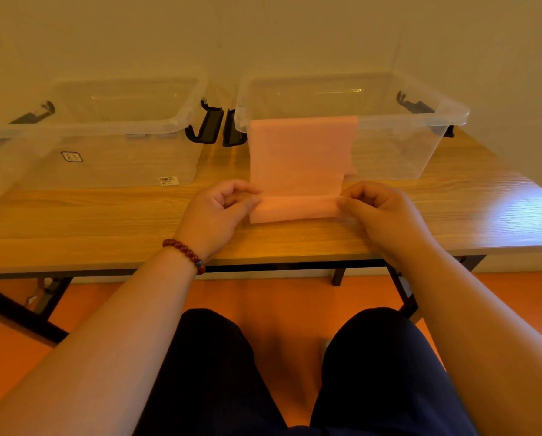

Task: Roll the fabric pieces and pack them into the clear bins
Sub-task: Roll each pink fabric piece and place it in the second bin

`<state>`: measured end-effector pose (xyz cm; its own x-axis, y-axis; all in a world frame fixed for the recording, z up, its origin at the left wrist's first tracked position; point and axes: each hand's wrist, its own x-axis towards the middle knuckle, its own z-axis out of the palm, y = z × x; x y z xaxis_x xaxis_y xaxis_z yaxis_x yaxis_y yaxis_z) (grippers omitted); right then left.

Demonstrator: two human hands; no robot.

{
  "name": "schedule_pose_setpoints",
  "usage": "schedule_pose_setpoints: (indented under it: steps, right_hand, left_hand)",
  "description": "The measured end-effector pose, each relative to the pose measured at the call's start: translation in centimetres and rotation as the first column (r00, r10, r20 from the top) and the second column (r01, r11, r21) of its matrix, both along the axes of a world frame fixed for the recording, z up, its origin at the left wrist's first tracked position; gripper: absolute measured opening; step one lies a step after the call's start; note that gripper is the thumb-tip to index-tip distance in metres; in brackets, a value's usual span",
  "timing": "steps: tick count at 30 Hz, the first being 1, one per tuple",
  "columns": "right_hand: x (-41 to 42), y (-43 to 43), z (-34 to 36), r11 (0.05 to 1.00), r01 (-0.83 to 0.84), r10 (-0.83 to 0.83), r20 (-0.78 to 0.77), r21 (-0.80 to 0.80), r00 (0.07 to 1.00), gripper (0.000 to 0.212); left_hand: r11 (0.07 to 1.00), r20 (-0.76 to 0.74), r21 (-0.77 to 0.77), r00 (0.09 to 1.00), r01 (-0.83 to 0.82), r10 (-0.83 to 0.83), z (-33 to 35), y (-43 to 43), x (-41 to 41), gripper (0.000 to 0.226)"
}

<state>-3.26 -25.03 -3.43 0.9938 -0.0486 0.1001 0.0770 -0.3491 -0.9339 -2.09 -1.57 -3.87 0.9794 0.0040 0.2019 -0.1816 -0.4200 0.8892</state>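
Your left hand (214, 212) and right hand (378, 209) pinch the ends of the pink cloth (301, 165), which drapes over the right bin (446, 121).

Two bins (112, 133) (405, 143) side by side at table (106, 221) rear; fabric (298, 165) draped over right bin's front rim onto table.

The wooden table (106, 215) carries 2 clear bins (112, 152) (398, 152) and a pink fabric piece (294, 209).
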Motion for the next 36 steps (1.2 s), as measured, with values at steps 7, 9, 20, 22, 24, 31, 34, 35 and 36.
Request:
schedule_pose_setpoints:
  steps: [7,9,20,22,24,31,34,35,36]
  right_hand:
    - [-0.08,-0.08,-0.05,0.998,0.014,-0.016,0.037,0.053,0.999,0.018]
    - [-0.13,-0.12,0.08,0.999,0.012,-0.012,0.014,0.043,1.000,0.011]
    - [0.02,0.07,-0.13,0.998,0.033,-0.029,0.070,-0.056,0.997,0.007]
    - [0.11,-0.02,-0.19,0.998,0.045,-0.040,0.080,-0.054,0.996,0.010]
    - [0.11,-0.04,-0.22,0.998,0.046,-0.044,0.059,-0.032,0.997,0.010]
    - [-0.18,0.16,-0.02,1.000,0.015,-0.016,0.060,0.019,0.998,0.011]
    - [-0.25,0.13,0.05,0.999,0.028,-0.030,0.060,0.024,0.998,0.012]
    - [-0.24,0.12,0.08,0.999,0.023,-0.024,0.052,0.027,0.998,0.009]
    - [-0.23,0.08,0.11,1.000,0.014,-0.015,0.039,0.020,0.999,0.006]
  left_hand:
    - [0.999,-0.035,-0.049,0.999,0.019,-0.020,0.06,0.21,0.02,0.012]
    - [0.998,-0.040,-0.051,0.998,0.042,-0.044,0.10,0.37,-0.07,0.013]
    - [0.992,0.021,0.124,0.999,0.023,-0.025,0.11,0.18,-0.02,0.014]
    - [0.995,0.034,0.095,0.999,0.028,-0.032,0.14,0.20,-0.02,0.016]
    - [0.997,0.020,0.072,0.999,0.035,-0.036,0.08,0.21,-0.02,0.018]
    - [0.999,-0.004,0.014,0.999,0.047,-0.047,-0.17,0.34,0.08,0.015]
    - [0.999,-0.013,0.020,0.999,0.048,-0.048,0.02,0.34,-0.09,0.014]
    - [0.998,-0.023,0.029,0.998,0.052,-0.052,0.08,0.34,-0.11,0.013]
    - [0.998,-0.033,0.043,0.998,0.056,-0.055,0.13,0.39,-0.12,0.013]
